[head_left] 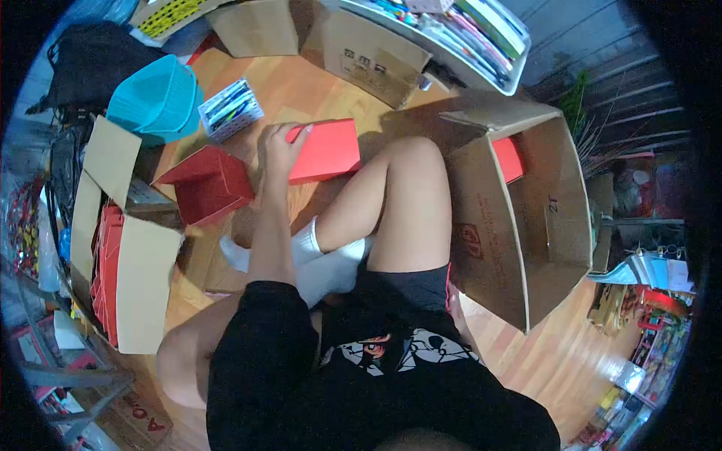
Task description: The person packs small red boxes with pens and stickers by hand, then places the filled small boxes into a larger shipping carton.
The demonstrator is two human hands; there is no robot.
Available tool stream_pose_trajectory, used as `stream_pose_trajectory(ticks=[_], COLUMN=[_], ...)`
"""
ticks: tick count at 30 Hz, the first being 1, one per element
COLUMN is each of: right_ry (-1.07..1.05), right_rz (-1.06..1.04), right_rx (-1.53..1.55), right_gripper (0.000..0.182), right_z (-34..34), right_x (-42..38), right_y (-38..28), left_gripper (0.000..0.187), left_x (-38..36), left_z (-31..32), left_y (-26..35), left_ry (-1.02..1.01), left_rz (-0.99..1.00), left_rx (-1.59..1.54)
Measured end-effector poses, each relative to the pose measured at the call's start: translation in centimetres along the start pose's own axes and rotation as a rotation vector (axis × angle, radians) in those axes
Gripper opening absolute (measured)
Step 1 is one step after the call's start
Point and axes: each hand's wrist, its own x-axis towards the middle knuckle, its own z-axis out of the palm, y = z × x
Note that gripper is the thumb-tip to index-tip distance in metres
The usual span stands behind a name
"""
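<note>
My left hand [283,149] reaches forward over the floor. It grips the left end of a red box [327,150], thumb on the top face and fingers at the edge. Left of my forearm sits an open red box [214,184], its hollow inside facing me. A small patterned container [231,110] of pens stands just behind that open box. My right hand is out of view; only the right sleeve shows at the bottom.
An open carton [485,225] on my right has a red box [509,159] inside. To the left, another carton [147,286] holds flat red pieces [109,274]. A turquoise basket [154,98], a brown carton [368,64] and a stationery-filled white bin [515,75] stand farther back.
</note>
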Motion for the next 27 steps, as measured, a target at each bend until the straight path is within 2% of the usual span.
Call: stream_pose_trajectory(ticks=[3,4,5,6,8,9,11,13,15,17,20,22,24,25,27], right_ry=[-0.013,0.008,0.038,0.054,0.05,0.062,0.109,0.145,0.036,0.137,0.151,0.126,0.202,0.197,0.152], right_rz=[-0.18,-0.213,-0.238,-0.26,-0.142,-0.062,-0.059,-0.114,0.034,-0.023,0.044,0.036,-0.038,-0.074,-0.129], right_rx=[-0.584,-0.709,-0.816,-0.892,-0.675,-0.469,-0.428,-0.446,-0.279,-0.245,-0.24,-0.286,-0.449,-0.465,-0.385], right_gripper=[0.047,0.048,0.05,0.051,0.05,0.049,0.055,0.056,0.053,0.051,0.049,0.049,0.053,0.053,0.054], right_z=[3.3,4.2,4.3,4.5,3.2,2.1,2.2,2.5,3.4,2.4,1.4,2.0,2.4,2.5,2.3], right_x=[-2.0,-2.2,-1.9,-1.9,-2.3,-1.2,-1.6,-1.3,-1.8,-1.8,-1.1,-2.6,-1.3,-1.1,-1.0], right_y=[6.9,8.4,8.0,7.7,4.6,2.8,3.0,3.5,4.7,3.0,1.0,0.2,0.8,1.1,2.0], left_gripper=[0.034,0.036,0.038,0.038,0.041,0.041,0.044,0.044,0.045,0.045,0.045,0.045,0.044,0.044,0.046], left_x=[1.4,1.8,2.8,3.2,3.8,4.0,4.2,4.1,4.8,4.5,4.2,2.2,1.5,0.9,-0.1], left_z=[1.1,2.0,2.3,2.2,1.5,1.5,2.1,2.1,4.0,4.1,2.1,-1.0,-0.6,-0.8,-2.1], left_y=[-0.3,-0.6,0.4,1.1,3.0,3.0,1.4,1.2,-2.1,-3.5,-0.6,2.2,-0.7,-2.0,-1.8], left_ry=[-0.134,-0.131,-0.121,-0.143,-0.253,-0.256,-0.348,-0.337,-0.316,-0.337,-0.471,-0.354,-0.345,-0.387,-0.386], left_rz=[0.069,0.003,-0.065,-0.048,-0.143,-0.126,-0.11,-0.057,-0.001,0.035,-0.054,0.069,-0.059,-0.166,-0.215], left_rx=[-0.004,-0.06,-0.12,-0.115,0.128,0.13,0.22,0.099,0.089,0.072,0.208,0.202,0.265,0.346,0.322])
